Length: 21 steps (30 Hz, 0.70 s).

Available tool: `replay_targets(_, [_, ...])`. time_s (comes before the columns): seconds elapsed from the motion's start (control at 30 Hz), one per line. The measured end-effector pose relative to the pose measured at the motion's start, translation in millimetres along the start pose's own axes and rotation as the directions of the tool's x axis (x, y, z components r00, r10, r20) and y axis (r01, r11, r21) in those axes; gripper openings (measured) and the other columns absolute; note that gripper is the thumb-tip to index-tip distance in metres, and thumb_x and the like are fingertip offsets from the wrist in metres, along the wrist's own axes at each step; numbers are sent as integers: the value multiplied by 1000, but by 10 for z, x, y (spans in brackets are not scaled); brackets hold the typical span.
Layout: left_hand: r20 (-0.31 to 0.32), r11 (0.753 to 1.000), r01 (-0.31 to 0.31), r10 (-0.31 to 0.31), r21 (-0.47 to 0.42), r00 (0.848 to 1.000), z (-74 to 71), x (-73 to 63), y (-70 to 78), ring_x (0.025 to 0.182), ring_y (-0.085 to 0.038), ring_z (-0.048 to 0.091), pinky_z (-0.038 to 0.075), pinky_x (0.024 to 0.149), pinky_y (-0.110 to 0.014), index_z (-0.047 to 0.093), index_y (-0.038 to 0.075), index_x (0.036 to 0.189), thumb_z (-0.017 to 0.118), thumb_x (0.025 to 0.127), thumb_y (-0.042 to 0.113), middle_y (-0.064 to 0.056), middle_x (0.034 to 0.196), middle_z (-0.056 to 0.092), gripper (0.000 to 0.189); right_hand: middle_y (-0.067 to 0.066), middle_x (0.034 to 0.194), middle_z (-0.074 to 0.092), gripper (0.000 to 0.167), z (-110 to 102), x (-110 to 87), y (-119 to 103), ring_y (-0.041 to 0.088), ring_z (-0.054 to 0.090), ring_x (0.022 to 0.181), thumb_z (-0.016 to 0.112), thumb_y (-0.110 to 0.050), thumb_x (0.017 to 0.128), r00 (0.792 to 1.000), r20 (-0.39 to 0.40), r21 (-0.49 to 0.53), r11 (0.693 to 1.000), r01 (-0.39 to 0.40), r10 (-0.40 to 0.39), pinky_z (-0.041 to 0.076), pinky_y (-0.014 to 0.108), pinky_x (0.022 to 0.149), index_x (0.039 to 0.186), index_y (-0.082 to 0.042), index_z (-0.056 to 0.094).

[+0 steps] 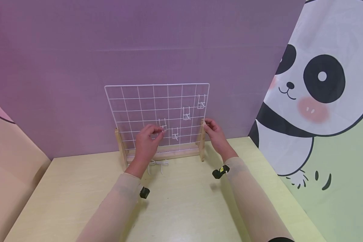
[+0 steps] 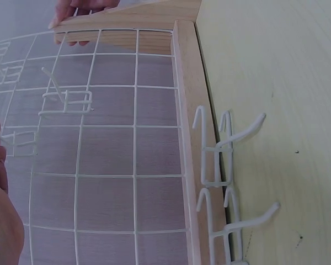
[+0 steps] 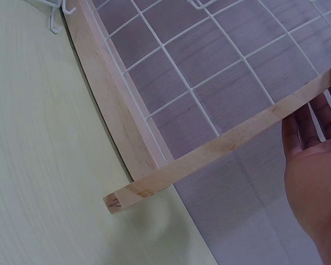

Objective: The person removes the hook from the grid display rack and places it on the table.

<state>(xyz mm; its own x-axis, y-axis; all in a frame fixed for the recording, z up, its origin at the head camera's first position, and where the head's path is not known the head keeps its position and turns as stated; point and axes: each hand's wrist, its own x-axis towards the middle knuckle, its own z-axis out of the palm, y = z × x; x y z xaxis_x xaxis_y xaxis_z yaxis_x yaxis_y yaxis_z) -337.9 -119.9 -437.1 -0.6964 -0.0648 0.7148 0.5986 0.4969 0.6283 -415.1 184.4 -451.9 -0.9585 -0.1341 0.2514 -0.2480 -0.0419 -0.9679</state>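
Note:
A white wire grid panel (image 1: 145, 104) stands upright in a wooden stand (image 1: 176, 155) on the table. With thumb and fingertips my left hand (image 1: 146, 141) pinches a white wire hook (image 2: 22, 142) that sits against the grid. Three other wire hooks hang on the grid: an upper right hook (image 1: 201, 105), a middle hook (image 1: 186, 116) and a lower hook (image 1: 175, 135). At the right side, my right hand (image 1: 216, 134) grips the upper end of the stand's side post (image 3: 231, 144). Its fingers lie partly behind the wood.
Two loose white hooks (image 2: 216, 149) lie at the stand's base, close to my left wrist. The pale wooden table (image 1: 175, 208) reaches toward me. Behind the grid is a purple backdrop (image 1: 157, 40); a panda picture (image 1: 320, 111) covers the right wall.

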Motion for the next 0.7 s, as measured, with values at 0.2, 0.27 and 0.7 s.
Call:
replay_targets(0.2, [-11, 999, -51, 52, 13, 999, -13, 43, 26, 96, -25, 73, 61, 87, -32, 82, 4, 101, 86, 97, 4, -7, 101, 77, 6, 4, 134, 61, 32, -5, -1, 6, 20, 56, 129, 57, -12, 116, 1000, 4, -17, 1000, -1, 1, 38, 45, 128, 147, -1, 57])
replay_targets(0.27, [-19, 998, -59, 59, 4, 998, -26, 59, 41, 97, -25, 74, 60, 87, -28, 82, 4, 101, 86, 96, 2, -7, 102, 77, 7, 4, 135, 61, 32, -6, 2, 9, 20, 56, 129, 57, -12, 116, 1000, 7, -16, 1000, 0, 0, 38, 45, 128, 147, -1, 57])
replay_targets(0.7, [-39, 996, -79, 77, -48, 996, -111, 61, 109, 98, -27, 75, 62, 90, -32, 81, 1, 98, 87, 94, -1, -10, 103, 77, 7, 5, 133, 61, 34, -5, 3, 0, 20, 56, 128, 58, -13, 116, 1000, 8, -14, 1000, 1, -1, 37, 46, 128, 148, 0, 56])
